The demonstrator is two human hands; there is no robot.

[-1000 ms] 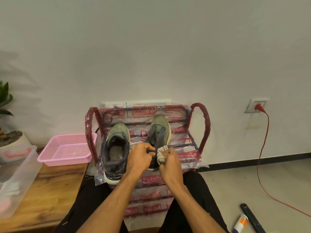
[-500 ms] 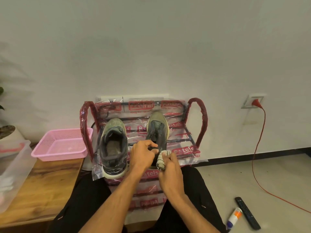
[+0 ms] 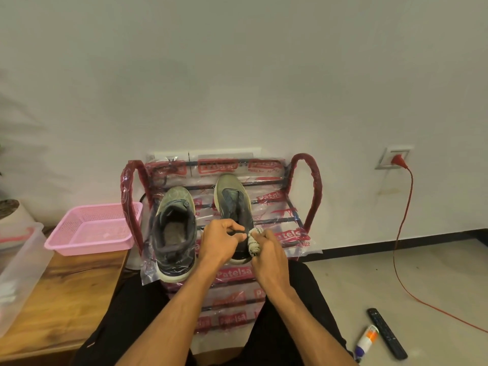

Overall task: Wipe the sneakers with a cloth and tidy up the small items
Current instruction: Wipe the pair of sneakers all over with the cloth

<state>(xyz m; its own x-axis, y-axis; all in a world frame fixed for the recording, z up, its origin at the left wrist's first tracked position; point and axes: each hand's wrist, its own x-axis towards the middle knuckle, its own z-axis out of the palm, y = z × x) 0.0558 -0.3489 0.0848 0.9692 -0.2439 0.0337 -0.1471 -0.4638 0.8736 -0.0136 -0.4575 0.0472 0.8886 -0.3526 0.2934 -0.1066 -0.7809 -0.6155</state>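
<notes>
While the left hand point(image 3: 220, 243) curls its fingers round the heel collar of the right-side sneaker point(image 3: 233, 202), the right hand point(image 3: 269, 256) clutches a bunched cloth point(image 3: 254, 244) against that shoe's heel. This shoe and the other sneaker point(image 3: 175, 233) stand toes toward the wall on a plastic-wrapped shoe rack point(image 3: 311, 196). A pink basket point(image 3: 92, 233) sits on the wooden table point(image 3: 60, 294) at the left. On the floor at the right, a remote point(image 3: 386, 332) and a tube point(image 3: 367, 339) lie just beside each other.

left hand point(image 3: 220, 240) pinching sneaker point(image 3: 232, 199) heel, right hand point(image 3: 266, 253) fisted around cloth point(image 3: 254, 244)
</notes>
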